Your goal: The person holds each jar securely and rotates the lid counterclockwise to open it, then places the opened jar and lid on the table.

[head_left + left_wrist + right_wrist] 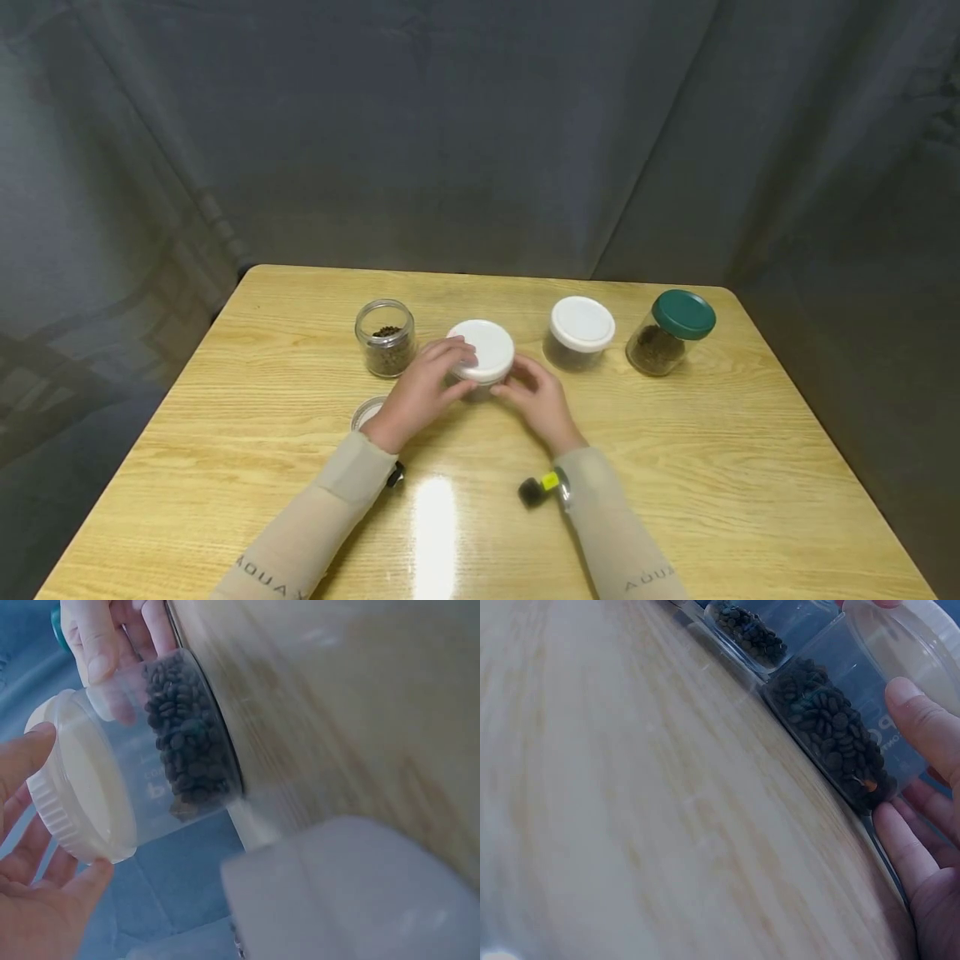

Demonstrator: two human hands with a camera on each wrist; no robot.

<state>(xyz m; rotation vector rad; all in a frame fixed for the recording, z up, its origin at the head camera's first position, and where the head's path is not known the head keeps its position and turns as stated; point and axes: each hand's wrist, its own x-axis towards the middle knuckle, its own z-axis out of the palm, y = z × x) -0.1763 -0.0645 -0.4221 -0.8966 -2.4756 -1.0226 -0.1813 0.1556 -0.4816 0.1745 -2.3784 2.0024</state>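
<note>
As left hand (422, 382), right hand (540, 402) curl fingers round clear jar (142, 761), white lid (489, 347), dark beans (186, 735) perhaps

Left hand (424, 383) near right hand (539, 402), both curved

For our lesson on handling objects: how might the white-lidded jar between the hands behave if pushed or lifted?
The jar would probably slide rather than tip, since its dark pellets lie low. They may shift, as space remains above them. Its smooth, clear wall could be slippery.
</note>
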